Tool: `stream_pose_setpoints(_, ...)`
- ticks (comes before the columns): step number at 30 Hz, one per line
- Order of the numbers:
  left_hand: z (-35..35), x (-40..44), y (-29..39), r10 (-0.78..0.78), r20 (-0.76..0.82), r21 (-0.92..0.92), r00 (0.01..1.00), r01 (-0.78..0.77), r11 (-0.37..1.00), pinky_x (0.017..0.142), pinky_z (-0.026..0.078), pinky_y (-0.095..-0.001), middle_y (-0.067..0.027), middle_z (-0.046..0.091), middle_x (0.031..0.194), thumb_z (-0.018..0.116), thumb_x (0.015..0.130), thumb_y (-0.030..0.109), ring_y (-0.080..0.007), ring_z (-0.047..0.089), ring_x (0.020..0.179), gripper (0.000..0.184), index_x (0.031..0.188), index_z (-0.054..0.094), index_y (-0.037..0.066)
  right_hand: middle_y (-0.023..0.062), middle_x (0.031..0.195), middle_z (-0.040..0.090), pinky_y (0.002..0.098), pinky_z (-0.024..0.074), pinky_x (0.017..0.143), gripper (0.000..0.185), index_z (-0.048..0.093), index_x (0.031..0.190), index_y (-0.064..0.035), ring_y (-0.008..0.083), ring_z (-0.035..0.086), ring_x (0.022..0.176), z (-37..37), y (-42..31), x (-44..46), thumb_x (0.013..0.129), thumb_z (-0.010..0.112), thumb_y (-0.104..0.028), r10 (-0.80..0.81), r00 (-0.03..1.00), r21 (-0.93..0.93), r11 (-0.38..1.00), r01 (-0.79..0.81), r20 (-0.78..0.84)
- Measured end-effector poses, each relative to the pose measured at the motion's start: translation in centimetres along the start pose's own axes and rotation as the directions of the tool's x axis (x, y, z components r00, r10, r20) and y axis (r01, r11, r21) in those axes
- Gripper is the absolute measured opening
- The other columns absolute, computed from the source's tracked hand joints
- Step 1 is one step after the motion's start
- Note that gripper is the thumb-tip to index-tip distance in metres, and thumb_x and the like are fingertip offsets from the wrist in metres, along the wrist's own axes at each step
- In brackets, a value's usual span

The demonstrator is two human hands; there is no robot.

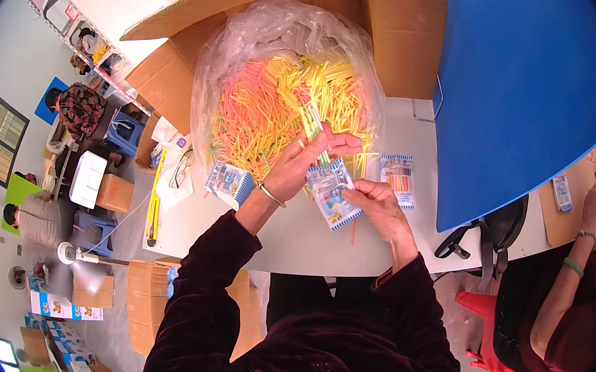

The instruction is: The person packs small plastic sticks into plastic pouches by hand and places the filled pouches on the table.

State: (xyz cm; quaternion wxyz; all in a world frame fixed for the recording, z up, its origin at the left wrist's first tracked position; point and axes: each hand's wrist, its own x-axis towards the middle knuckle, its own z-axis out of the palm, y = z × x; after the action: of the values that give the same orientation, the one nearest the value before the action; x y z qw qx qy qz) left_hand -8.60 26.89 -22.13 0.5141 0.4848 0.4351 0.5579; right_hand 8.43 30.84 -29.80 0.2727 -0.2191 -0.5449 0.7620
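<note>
My left hand (293, 163) is closed on a few thin coloured sticks (315, 123), pale green and whitish, pointing up and away from me. A bracelet circles that wrist. Between thumb and fingers, my right hand (386, 210) pinches a small blue-and-white printed packet (334, 196), its upper end close beside the left fingers. Whether the packet's top is unsealed, I cannot tell. Beyond both hands lies a heap of pink, yellow and green sticks (278, 102) in a clear plastic bag (210, 86). A stack of similar packets (230, 183) sits left, and one packet (397, 177) lies right.
An open cardboard box (408, 43) surrounds the bag. Eyeglasses (182, 168) and a yellow cutter (155, 206) lie on the left of the white table (283, 247). A blue board (524, 102) rises at right. A co-worker's arm (560, 292) is beyond a black bag (501, 229).
</note>
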Motion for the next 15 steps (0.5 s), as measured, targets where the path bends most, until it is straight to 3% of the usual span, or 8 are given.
stream_pose_setpoints(13,0.06,-0.72,0.65,0.022,-0.053,-0.105,0.998,-0.027,0.994,0.092,0.044,-0.0354,-0.0175,0.058,0.114,0.037,0.097,0.036,-0.0276,0.054,0.113,0.032,0.105,0.045,0.006,-0.0039,0.07,0.057,0.0203,0.0378,0.059,0.019,0.065,0.087,0.002,0.0025,0.046,0.066,0.11,0.39,0.01,0.088,0.061,-0.016,-0.032,0.999,-0.134,0.99,0.037,0.039)
stream_pose_setpoints(15,0.2,-0.88,0.84,-0.053,-0.066,-0.088,0.996,0.047,0.995,0.092,0.044,-0.0346,-0.0178,0.057,0.116,0.037,0.097,0.037,-0.0273,0.054,0.114,0.032,0.105,0.044,0.007,-0.0034,0.071,0.058,0.0198,0.0383,0.059,0.019,0.066,0.088,0.0021,0.0025,0.047,0.067,0.26,-0.05,-0.09,0.088,0.06,-0.016,-0.027,0.999,-0.118,0.993,0.032,0.044)
